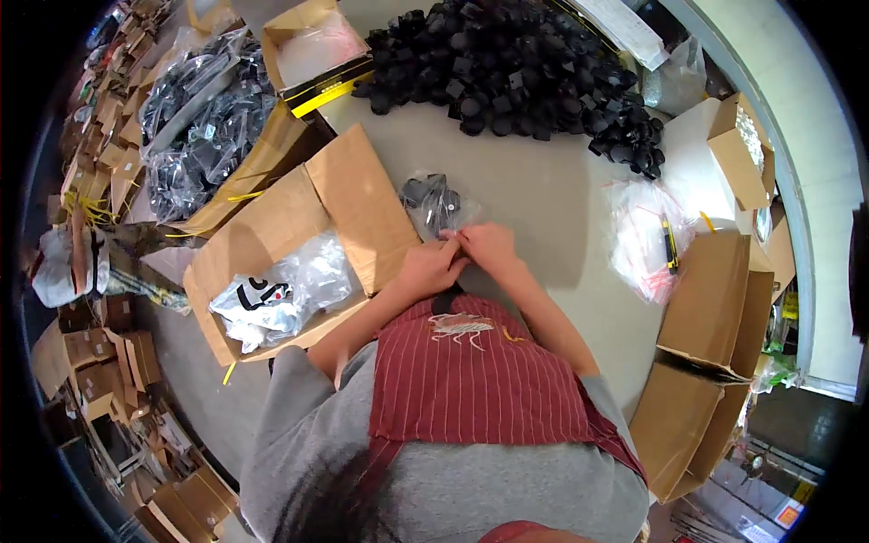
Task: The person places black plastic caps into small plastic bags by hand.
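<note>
My left hand (434,261) and right hand (487,245) pinch the clear plastic bag (440,204) by its near edge | on grey worktop (563,185), black parts (420,191) inside | probably light, limp, slippery; best held by that edge

one head-worn fisheye view — facing down, fairly close, over left hand (437,264) and right hand (489,248)
</note>
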Available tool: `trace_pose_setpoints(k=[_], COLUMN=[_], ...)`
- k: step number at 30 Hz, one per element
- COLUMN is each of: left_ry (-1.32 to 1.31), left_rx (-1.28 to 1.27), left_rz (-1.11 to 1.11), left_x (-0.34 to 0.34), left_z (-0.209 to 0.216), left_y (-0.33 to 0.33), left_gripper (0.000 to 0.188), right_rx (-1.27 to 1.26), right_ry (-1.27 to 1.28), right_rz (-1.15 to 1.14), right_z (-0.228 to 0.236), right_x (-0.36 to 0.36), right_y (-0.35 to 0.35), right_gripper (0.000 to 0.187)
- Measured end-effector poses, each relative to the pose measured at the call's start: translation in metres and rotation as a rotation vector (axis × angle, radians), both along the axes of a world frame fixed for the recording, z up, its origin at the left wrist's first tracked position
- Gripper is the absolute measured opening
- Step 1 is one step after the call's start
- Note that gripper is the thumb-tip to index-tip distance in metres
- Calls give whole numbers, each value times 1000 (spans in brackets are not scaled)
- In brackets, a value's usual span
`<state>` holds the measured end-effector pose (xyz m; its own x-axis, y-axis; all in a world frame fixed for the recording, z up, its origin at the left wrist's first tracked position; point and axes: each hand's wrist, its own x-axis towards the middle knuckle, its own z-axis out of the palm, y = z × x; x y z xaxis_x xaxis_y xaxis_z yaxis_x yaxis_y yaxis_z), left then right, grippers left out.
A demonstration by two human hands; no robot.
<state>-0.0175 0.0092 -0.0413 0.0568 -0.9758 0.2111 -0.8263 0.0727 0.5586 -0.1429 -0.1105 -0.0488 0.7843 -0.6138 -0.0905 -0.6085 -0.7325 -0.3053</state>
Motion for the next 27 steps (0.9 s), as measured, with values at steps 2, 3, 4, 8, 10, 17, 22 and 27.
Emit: trace_pose_setpoints(k=[2,3,4,8,10,17,22,27], left_ry=[-47,-93,-95,-73,-42,-88,-41,-65], left_rx=[25,51,49,43,-15,-143,-141,-150], left_rz=[47,92,94,233,244,288,307,280], left_x=[1,2,3,5,5,3,3,6], left_z=[-5,-3,-1,3,4,-7,-8,-6], left_y=[1,-1,0,8,6,-7,-8,-8], left_gripper=[28,26,26,21,20,19,18,17], right_rx=[-80,-82,-137,-286,-268,70,46,76], right_ry=[-32,-35,-247,-540,-451,-372,-401,-484], right_rz=[59,61,93,105,55,-162,-167,-187], right_z=[-4,-8,-13,-2,-1,-12,-22,-20], right_x=[2,1,-1,-7,-10,-4,0,4], right_y=[2,2,2,9,16,22,16,10], right_gripper=[27,27,20,37,43,53,53,46])
